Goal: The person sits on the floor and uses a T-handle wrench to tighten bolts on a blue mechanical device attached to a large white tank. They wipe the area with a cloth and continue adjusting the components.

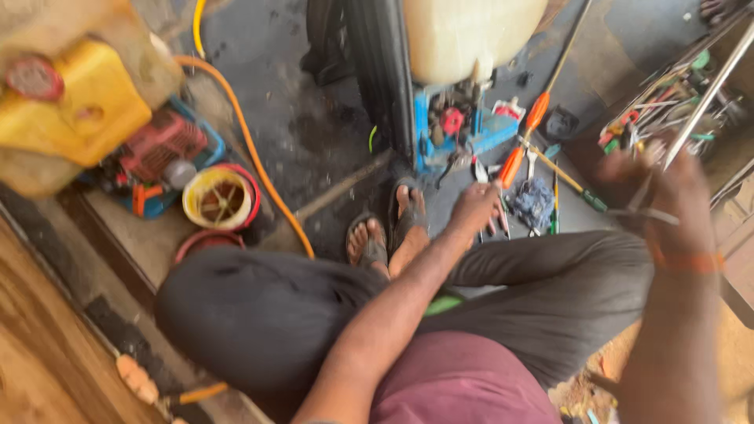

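Seated person seen from above, maroon shirt at the bottom edge, dark grey trousers point(283, 314) across both knees, feet in dark sandals point(385, 235) on the floor. Left hand point(473, 208) is stretched forward and down past the knee, fingers curled at the tools on the ground, right by an orange-handled screwdriver point(512, 165); too blurred to tell if it actually grips anything. Right hand point(667, 184) is raised at the right, heavily motion-blurred, closed around a thin metal tool point(640, 206) like pliers or scissors, orange band at the wrist. Between the hands, on the floor: a blue rag point(536, 202), a green-handled screwdriver point(585, 196), and small loose tools. Floor point(298, 126) is dark, stained concrete, oily looking. An orange hose point(251, 149) runs across it past the left foot. Left of the knees there's a wooden edge point(39, 345) and a raised ledge holding a yellow round cap point(218, 198) inside a red ring, a red-and-blue small engine point(161, 153), and a yellow jerrycan point(75, 106). Straight ahead stands a blue engine frame point(455, 126) with a cream tank point(471, 35) on top. Far right, a rack of mixed hand tools point(667, 106) and a metal rod point(711, 94) leaning across it.
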